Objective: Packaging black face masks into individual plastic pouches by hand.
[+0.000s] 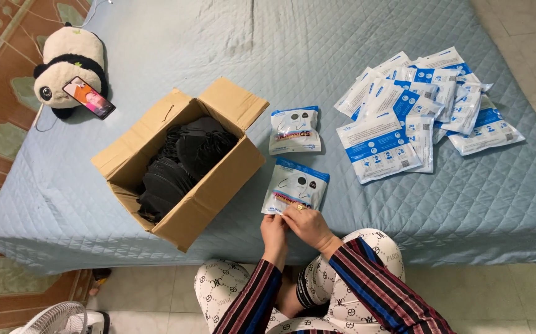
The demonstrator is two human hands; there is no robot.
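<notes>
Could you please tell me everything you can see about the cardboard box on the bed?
The cardboard box is plain brown corrugated board, standing upright and turned at an angle on the quilted blue mattress, left of the two hands. All its top flaps are folded open and outward. Inside lies a heap of black face masks, filling much of it. Its right corner comes close to the pouch that the hands are working on, but neither hand touches the box.

Pale blue quilted bedspread (231, 43) in diamond stitch; plain brown cardboard box (184, 162) of black masks (181, 158). White-and-blue mask pouches (296, 185), white-and-blue flat packets (404, 105). Black-and-white panda plush (64, 62); striped sleeves (373, 284) in dark blue, red, black; white trousers (218, 284) with dark print.
</notes>
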